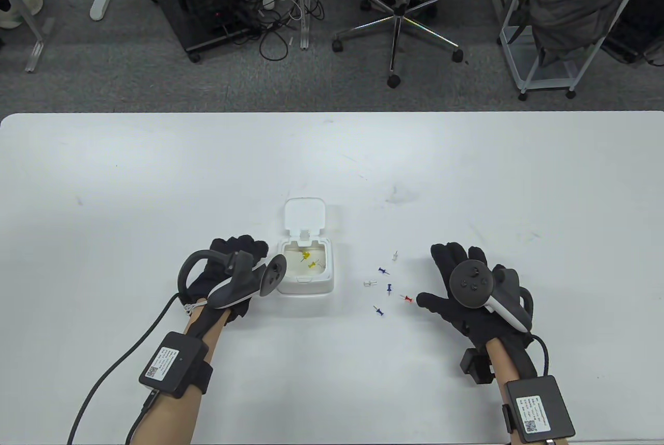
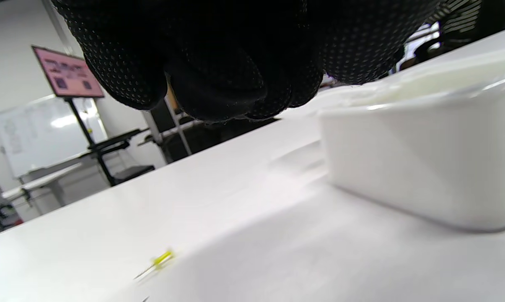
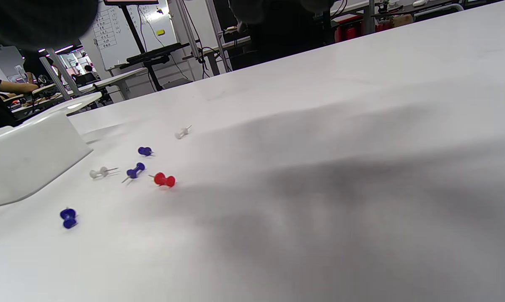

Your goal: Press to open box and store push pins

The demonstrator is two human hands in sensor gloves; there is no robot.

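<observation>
White laminate counter, carrying every item of the task. Left hand, gloved, lies just left of the box; its fingers appear curled in the left wrist view, yet whether they grip anything cannot be told. Right hand, fingers spread and relaxed, holds nothing; its thumb tip sits just beside the red pin. The box, white plastic, stands near counter centre with its lid tipped back, so the opening step appears done. Two yellow pins lie inside. Loose pins lie between box and right hand: three blue pins, two clear pins and the red one. One further yellow pin shows on the counter in the left wrist view.

Risks, as judged: a pin may roll away if nudged by a thick gloved fingertip; the clear pins, pale against the counter, may be overlooked; the light box may slide if struck during a drop.
</observation>
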